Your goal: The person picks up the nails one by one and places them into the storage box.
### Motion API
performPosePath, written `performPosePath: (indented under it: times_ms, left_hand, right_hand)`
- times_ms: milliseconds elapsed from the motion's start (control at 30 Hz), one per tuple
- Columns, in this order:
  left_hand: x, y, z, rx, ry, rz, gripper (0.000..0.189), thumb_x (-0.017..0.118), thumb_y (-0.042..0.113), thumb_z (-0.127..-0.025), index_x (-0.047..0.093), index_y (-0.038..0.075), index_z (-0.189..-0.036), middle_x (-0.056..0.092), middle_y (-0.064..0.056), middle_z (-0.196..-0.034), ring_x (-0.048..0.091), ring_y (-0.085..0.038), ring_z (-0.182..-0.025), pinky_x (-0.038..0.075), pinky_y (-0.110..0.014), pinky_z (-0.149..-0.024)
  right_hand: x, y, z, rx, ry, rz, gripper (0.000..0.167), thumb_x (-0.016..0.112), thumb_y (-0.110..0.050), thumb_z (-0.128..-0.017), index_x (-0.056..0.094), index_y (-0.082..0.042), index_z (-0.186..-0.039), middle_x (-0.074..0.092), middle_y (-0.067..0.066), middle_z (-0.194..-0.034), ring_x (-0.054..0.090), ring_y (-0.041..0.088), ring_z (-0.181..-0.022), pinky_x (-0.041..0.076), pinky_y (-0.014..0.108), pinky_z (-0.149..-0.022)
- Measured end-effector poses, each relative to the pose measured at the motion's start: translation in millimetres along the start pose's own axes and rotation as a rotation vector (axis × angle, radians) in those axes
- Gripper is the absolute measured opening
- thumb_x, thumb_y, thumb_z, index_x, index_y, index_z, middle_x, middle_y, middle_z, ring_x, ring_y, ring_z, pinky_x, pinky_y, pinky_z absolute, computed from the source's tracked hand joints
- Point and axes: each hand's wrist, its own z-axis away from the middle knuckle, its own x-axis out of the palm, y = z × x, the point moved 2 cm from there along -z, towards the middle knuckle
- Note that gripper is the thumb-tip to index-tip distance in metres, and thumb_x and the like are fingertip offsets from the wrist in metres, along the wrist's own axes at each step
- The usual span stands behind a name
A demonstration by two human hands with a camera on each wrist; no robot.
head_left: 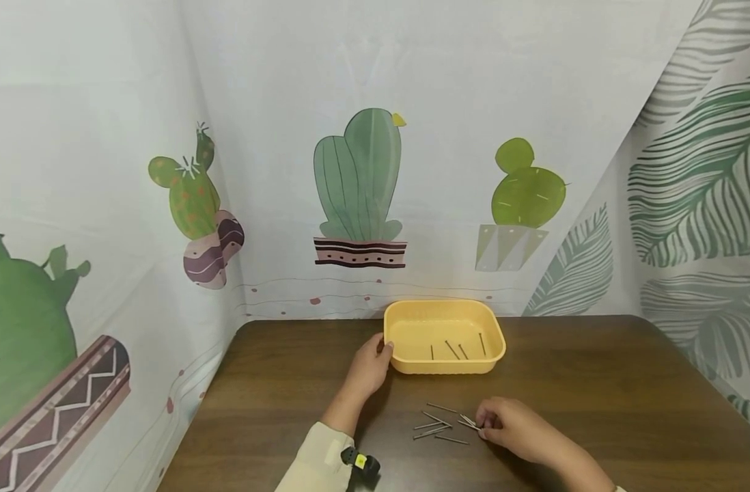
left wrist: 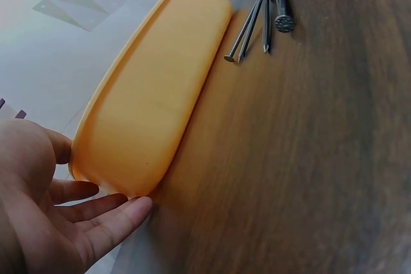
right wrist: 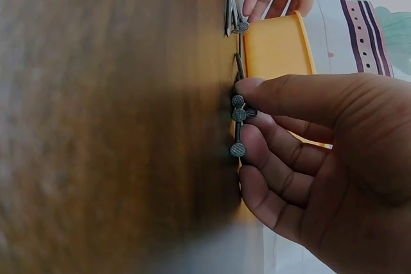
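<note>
My left hand [head_left: 370, 365] rests its fingertips against the left end of a yellow plastic tray [head_left: 444, 367]; in the left wrist view its fingers [left wrist: 106, 232] lie along the tray's outer wall and rim. Inside the tray are several nails [head_left: 451, 350]. On the table in front, my right hand [head_left: 515, 425] pinches a few nails [head_left: 467, 423] between thumb and fingers. Their round, textured heads [right wrist: 238, 114] show at the fingertips in the right wrist view. Left of this hand lies a loose cluster of metal nails [head_left: 435, 427], some crossing each other.
The dark brown wooden table [head_left: 596, 383] spans the front, its back edge just behind the tray. A white cloth [head_left: 276, 171] printed with cacti and leaves hangs behind and at the sides. A black strap device [head_left: 363, 465] sits on the left sleeve.
</note>
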Motion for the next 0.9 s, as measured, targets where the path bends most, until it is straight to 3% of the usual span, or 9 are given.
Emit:
performPosePath:
  times_ms: [233,900]
  left_hand:
    - [0.7,-0.2,-0.1,0.011,-0.001,0.008,0.05,0.046,0.034,-0.107,0.048,0.004,-0.147,0.059,-0.017,-0.141,0.068,-0.021,-0.096,0.059,-0.038,-0.083]
    - [-0.5,0.9,0.1,0.029,0.004,0.009,0.048,0.046,0.03,-0.107,0.049,0.003,-0.147,0.063,-0.016,-0.134,0.068,-0.021,-0.092,0.058,-0.035,-0.077]
  right_hand:
    - [0.4,-0.8,0.9,-0.016,0.006,-0.001,0.011,0.073,-0.01,-0.089,0.064,-0.017,-0.087,0.054,-0.016,-0.08,0.047,-0.006,-0.072,0.043,0.02,-0.061]
    - [0.9,-3.2,-1.3,-0.077,0.124,0.059,0.01,0.072,-0.01,-0.09,0.065,-0.018,-0.09,0.057,-0.016,-0.085,0.048,-0.007,-0.076,0.047,0.021,-0.063]
